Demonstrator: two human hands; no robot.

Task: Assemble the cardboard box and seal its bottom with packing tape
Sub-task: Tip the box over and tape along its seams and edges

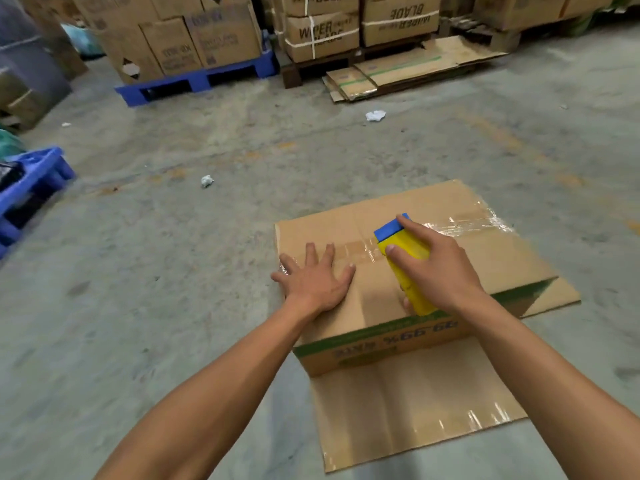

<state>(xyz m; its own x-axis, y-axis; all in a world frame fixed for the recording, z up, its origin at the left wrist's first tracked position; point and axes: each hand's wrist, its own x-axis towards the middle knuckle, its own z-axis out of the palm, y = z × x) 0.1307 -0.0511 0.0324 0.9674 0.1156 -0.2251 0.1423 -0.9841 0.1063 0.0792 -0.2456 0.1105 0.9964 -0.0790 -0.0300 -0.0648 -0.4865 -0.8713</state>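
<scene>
Hands at work on a warehouse floor (pixel 173 271), seen from the head camera: the cardboard box (pixel 398 271) sits upside down at about five o'clock in the view, its closed bottom flaps facing up and a loose flap (pixel 415 403) spread on the concrete at six o'clock. The left hand (pixel 317 277) lies flat with fingers spread, pressing the panel near the box's nine o'clock edge, fingertips resting on the strip of clear packing tape (pixel 460 225) that runs along the centre seam toward the three o'clock edge. The right hand (pixel 433 268) has fingers and thumb wrapped round a yellow tape dispenser (pixel 408 271) with a blue head, its nose down on the seam just beside the left hand.

Risks from here, as a judgement: the tape looks wrinkled and bunched at the far three o'clock end, so the seal there may lift. If the dispenser drifts off the seam line, the flaps could gape. The spread fingers lie right in the dispenser's path and close to its cutting edge, so a hasty pull could nick them. Weight pressed on the unsupported panel might bow the flaps inward.

Stacked cartons (pixel 322 36) on pallets line the twelve o'clock wall.
</scene>
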